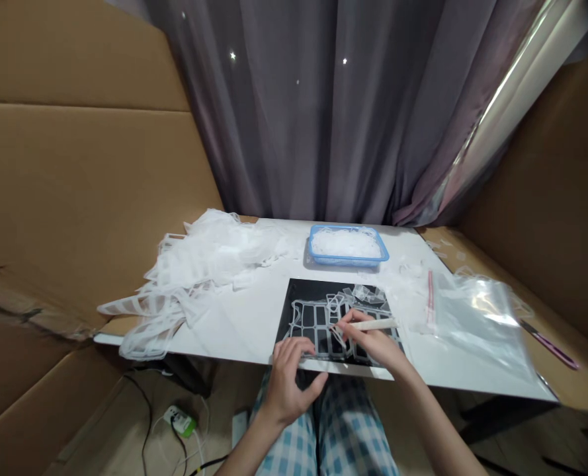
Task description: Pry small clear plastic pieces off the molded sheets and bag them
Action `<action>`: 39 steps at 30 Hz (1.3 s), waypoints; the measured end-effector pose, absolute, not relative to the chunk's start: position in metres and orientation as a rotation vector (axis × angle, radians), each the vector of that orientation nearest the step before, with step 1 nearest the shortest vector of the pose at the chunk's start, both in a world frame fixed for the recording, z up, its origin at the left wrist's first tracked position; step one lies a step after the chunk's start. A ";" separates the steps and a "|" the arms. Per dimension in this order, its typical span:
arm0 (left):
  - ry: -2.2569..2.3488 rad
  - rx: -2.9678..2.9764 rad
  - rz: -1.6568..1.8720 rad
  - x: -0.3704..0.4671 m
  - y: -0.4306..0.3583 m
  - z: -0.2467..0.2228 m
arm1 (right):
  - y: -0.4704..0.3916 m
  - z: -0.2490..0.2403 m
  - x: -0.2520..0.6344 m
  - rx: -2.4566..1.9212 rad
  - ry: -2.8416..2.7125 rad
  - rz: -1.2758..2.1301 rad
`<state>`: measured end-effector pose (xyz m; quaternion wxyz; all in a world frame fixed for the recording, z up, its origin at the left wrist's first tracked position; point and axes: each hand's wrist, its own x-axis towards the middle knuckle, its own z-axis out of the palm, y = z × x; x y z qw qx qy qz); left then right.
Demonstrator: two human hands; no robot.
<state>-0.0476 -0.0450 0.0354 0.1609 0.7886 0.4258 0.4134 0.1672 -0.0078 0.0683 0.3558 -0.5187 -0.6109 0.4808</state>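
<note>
A black mat (284, 311) lies at the table's front edge, with a translucent white sheet of cut-out frames (309, 324) on it. My right hand (368, 340) is closed around a slim white pen-like tool (376, 324), its tip down near the middle of the sheet; the exact kind of tool is unclear. At the near left corner of the mat rests my left hand (294, 373), fingers apart and bent, fingertips at the sheet's edge. Small clear cut pieces (368, 295) are heaped on the mat's far right part.
Beyond the mat stands a blue tray (383, 254) full of white scraps. A pile of translucent white sheets (214, 254) covers the table's left side. To the right lie a clear plastic bag (477, 324) and a pink-handled knife (554, 349). Cardboard walls (85, 172) flank the table.
</note>
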 end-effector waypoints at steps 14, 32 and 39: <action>1.191 1.444 1.208 -0.043 -0.026 0.026 | -0.025 0.087 0.158 -1.228 -1.497 1.360; 0.861 0.930 0.898 -0.059 -0.022 0.057 | -0.032 0.067 0.156 -0.432 -0.887 2.042; 0.703 0.690 0.820 -0.058 -0.026 0.058 | -0.037 0.058 0.153 -0.336 -0.741 2.069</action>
